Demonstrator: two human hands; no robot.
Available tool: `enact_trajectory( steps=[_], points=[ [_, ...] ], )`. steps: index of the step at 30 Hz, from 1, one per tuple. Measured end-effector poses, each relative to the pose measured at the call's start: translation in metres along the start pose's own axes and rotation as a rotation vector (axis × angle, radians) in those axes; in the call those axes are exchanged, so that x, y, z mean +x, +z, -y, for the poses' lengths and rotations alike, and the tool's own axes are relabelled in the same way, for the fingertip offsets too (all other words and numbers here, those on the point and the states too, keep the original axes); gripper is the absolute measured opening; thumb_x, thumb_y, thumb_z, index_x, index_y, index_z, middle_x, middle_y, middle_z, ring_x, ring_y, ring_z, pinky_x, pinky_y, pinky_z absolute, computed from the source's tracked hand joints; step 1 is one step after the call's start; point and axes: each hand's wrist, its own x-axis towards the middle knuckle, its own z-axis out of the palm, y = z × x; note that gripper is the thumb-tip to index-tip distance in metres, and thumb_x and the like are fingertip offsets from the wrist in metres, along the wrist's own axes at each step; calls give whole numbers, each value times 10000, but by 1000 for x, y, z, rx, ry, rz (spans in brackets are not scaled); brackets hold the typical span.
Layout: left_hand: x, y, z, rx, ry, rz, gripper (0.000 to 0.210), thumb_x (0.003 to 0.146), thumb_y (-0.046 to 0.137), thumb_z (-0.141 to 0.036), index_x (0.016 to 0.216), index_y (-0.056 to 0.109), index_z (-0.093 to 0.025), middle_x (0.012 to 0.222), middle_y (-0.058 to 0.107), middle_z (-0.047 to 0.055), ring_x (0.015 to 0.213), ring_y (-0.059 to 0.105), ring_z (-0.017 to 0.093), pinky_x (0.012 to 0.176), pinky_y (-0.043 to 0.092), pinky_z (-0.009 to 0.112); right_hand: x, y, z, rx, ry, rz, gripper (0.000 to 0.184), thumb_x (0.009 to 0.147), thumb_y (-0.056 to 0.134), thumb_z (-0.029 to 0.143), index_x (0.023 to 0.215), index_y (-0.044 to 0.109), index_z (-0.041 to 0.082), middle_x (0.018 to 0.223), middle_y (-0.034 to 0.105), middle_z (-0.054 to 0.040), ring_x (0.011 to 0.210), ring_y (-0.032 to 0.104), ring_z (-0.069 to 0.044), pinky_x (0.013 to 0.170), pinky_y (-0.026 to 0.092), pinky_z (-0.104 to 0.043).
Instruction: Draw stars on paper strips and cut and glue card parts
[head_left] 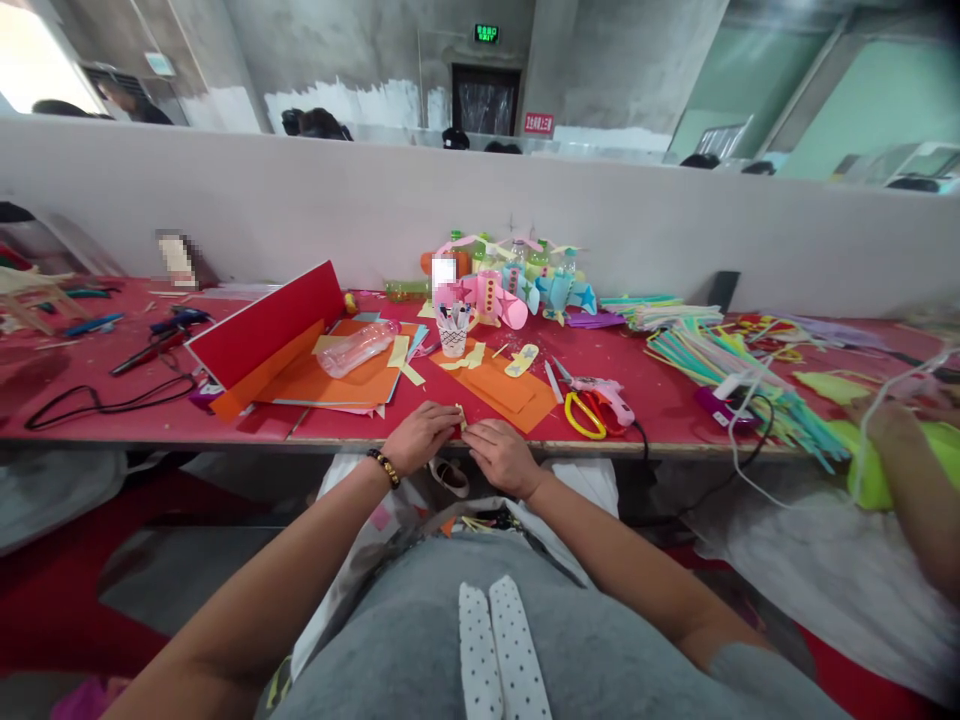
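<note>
Head view shows left hand and right hand in pinching grip on a small cream piece nearside of the pen cup, apparently a shaping step, the next move calling for steady fingertip pressure, with scissors right of that cup.

Red table, orange paper, pink and blue toy planes.
The small piece is pale yellow; the cup white with dark lines, the scissors' handle yellow, the glue gun pink. Grey stars mark a yellow cutout, black dots the white ribbons; the shirt is grey, the bracelet black and gold.
</note>
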Motion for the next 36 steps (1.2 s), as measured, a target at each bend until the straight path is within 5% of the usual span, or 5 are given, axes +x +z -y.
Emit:
enact_trajectory(
  steps=[10,18,21,25,36],
  points=[
    [2,5,-5,29,-55,-67,287,960,426,-308,1073,674,-218,1187,648,55,1094,555,205,967,423,383,-1,-8,2,74,-11,-21,351,899,506,210,1236,594,160,1213,630,-113,1138,527,-229,1024,410,-423],
    [12,14,-17,2,-233,-172,162,854,600,-342,877,691,-210,1059,698,32,983,578,219,893,443,374,-51,-92,-60,-151,329,-529,269,886,519,223,1120,642,175,1100,672,-113,1072,574,-238,980,420,-417],
    [11,15,-16,0,-258,-176,188,846,606,-346,953,687,-214,1064,699,27,982,574,220,893,443,369,-76,-117,-96,-363,558,-447,283,861,523,266,1075,660,139,1063,684,-135,1020,579,-269,945,412,-427],
    [10,15,-16,21,-281,-169,257,844,605,-361,1041,668,-209,1067,699,35,981,573,232,888,443,371,-89,-123,-119,-464,751,-162,283,809,554,285,985,697,118,929,698,-145,887,567,-273,834,427,-388],
    [10,14,-14,38,-266,-154,272,851,586,-376,1047,660,-203,1054,698,44,967,562,242,872,445,378,-73,-131,-132,-383,1031,-42,330,751,634,291,1031,687,125,1041,665,-189,1004,567,-308,841,398,-380]
  ],
)
